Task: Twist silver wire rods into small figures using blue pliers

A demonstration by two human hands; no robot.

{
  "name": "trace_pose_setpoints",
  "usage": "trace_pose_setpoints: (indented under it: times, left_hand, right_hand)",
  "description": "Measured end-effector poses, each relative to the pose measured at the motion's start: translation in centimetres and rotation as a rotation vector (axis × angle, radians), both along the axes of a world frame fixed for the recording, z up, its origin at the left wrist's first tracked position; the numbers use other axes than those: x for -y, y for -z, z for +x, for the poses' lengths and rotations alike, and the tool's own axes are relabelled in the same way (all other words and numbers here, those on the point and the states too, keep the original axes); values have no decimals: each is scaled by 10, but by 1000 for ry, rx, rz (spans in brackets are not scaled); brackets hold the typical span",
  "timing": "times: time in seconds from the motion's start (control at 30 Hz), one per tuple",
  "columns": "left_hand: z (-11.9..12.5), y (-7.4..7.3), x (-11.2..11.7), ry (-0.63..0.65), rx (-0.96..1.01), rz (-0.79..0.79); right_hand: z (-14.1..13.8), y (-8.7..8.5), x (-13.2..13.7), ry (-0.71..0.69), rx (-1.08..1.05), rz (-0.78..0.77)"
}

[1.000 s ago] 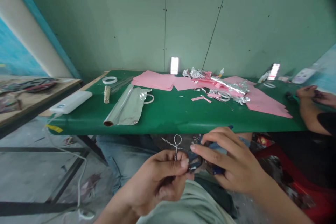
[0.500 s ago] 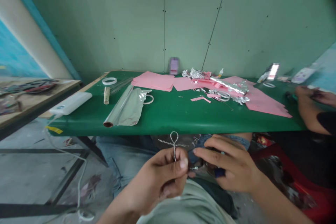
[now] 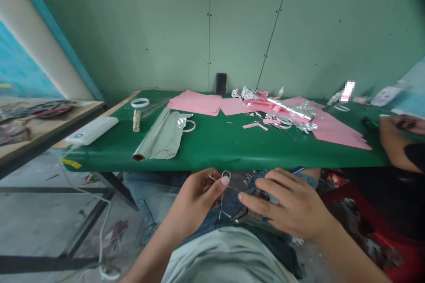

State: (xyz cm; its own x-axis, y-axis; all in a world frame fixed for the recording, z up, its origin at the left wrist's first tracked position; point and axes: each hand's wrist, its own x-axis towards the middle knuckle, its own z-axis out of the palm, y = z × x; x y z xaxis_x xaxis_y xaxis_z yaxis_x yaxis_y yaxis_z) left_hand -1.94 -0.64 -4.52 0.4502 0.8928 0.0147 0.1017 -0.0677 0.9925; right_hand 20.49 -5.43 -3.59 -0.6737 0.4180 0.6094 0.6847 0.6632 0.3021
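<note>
Between the thumb and fingers of my left hand is a small stick figure of twisted silvery wire. Its round loop sticks up above my thumb, with thin arms to either side and two ends hanging below. My right hand is closed around a pair of pliers. Blue shows at the handle, and the metal jaws lie close to the figure's lower right end; whether they touch it I cannot tell. Most of the tool is hidden by my palm. Both hands are above my lap, just before the green table.
On the table lie a foil roll, pink paper sheets, crumpled foil and a tape ring. A white power strip rests at the left edge. Another person's arm is at the right, above a red stool.
My left hand has moved up and left and now pinches the wire figure near its loop, leaving the lower ends exposed. My right hand has shifted slightly; the phone screen at the wall turned dark.
</note>
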Motion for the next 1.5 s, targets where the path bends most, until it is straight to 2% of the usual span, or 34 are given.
trace_pose_setpoints:
  times: [0.07,0.17,0.27,0.37,0.43,0.57,0.77,1.03,1.3,1.4,1.5]
  left_hand:
    - [1,2,-4,-1,48,-33]
    - [2,4,-7,11,258,-168]
    - [5,4,-6,-70,485,-253]
    - [7,3,-6,-150,582,-244]
    - [7,3,-7,-167,589,-238]
    - [3,5,-7,-157,581,-278]
    - [2,8,-4,-57,524,-304]
    - [1,5,-8,-110,355,-161]
    - [10,11,0,-59,563,-295]
    - [14,13,1,-39,508,-280]
    - [16,14,-2,-103,425,-180]
  right_hand:
    - [-1,2,0,0,12,3]
    - [0,13,-3,-10,-75,-11]
    - [-3,32,-10,-30,-287,-73]
    - [-10,49,-14,-66,-502,-233]
    - [-15,56,-15,-83,-578,-316]
    - [-22,62,-13,-102,-641,-368]
    - [-20,70,-9,-84,-692,-423]
    - [-20,72,-3,-19,-604,-346]
    - [-22,67,-3,-9,-689,-331]
    - [-23,70,-1,12,-703,-309]
    - [-24,73,-3,34,-722,-313]
